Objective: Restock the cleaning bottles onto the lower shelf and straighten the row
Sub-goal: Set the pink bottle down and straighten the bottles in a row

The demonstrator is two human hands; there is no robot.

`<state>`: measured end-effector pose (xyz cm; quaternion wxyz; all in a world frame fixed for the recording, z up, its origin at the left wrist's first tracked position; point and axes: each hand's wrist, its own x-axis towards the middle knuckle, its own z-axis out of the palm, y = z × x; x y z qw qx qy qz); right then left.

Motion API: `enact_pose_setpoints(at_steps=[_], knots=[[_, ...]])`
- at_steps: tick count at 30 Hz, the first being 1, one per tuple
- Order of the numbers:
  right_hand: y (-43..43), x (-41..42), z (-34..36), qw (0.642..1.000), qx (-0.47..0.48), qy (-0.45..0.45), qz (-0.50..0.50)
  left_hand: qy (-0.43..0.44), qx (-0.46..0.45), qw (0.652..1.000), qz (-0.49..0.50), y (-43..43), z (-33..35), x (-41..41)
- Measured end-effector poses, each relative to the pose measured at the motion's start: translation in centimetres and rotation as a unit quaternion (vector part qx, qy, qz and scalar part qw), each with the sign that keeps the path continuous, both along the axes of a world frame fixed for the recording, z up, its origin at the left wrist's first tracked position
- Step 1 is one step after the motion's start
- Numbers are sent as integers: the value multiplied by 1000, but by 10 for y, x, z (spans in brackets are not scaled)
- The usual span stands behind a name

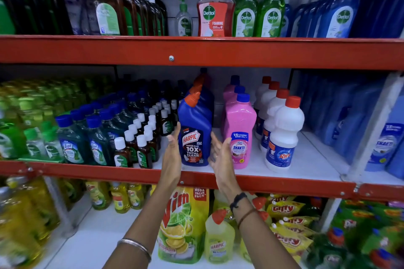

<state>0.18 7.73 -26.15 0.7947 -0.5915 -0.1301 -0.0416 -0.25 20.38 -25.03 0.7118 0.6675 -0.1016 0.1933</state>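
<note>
Open hands (172, 155) (219, 155) flank, perhaps touching, Harpic bottle (193, 133).

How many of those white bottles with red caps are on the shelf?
4, in one row running front to back at the right of the middle shelf: front, second, third, rearmost. More may hide behind.

Green bottles (19, 129) at far left are blurred, labels unreadable. Blue bottles (380, 137) at right are cut off by the edge, text mostly illegible. Harpic bottles behind the front Harpic bottle (193, 135) are hidden except caps. Dark bottles (153, 87) at shelf back are too dim to ID.
</note>
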Motion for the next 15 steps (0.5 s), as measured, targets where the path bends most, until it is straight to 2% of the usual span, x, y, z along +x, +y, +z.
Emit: enact_pose_setpoints(at_steps=[6,15], knots=[[-5,1,4,999,44,28,9,11,18,1000,-5,4,-3,-3],[0,-6,11,998,41,32,-22,14,22,1000,8,11,-2,-4]])
